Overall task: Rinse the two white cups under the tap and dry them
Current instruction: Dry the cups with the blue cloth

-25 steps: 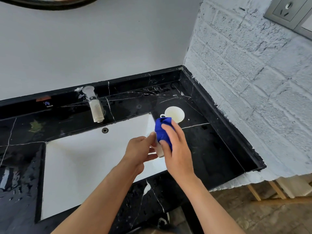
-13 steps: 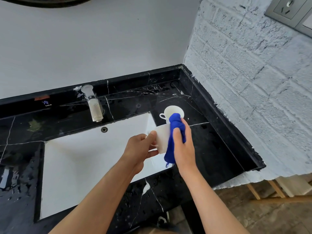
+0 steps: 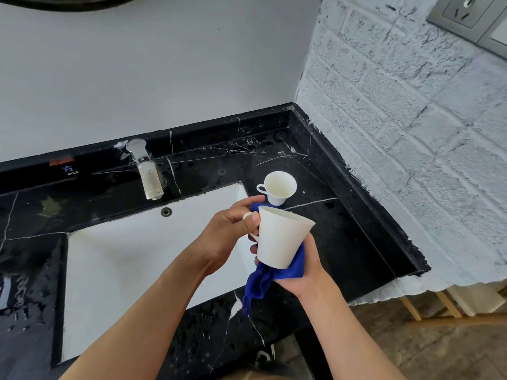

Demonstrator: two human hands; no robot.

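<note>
A white cup [image 3: 279, 237] is held over the sink's right edge, tilted with its mouth toward the upper right. My left hand [image 3: 227, 231] pinches its handle. My right hand [image 3: 304, 272] cups the base from below through a blue cloth [image 3: 263, 283], whose loose end hangs down. A second white cup [image 3: 279, 186] stands upright on the black counter just beyond, handle to the left. The tap [image 3: 146, 171] stands at the sink's back edge; no water shows.
The white rectangular sink [image 3: 131, 264] is set in a black marble counter [image 3: 343, 237] with water drops on its left and front. A white brick wall [image 3: 411, 133] closes the right side, with a socket [image 3: 463, 12] high up. Wooden slats [image 3: 439, 305] lie beyond the counter's right end.
The cup has turned in my hands, its mouth now up to the right. My right hand and cloth slid from the rim and side down under the base.
</note>
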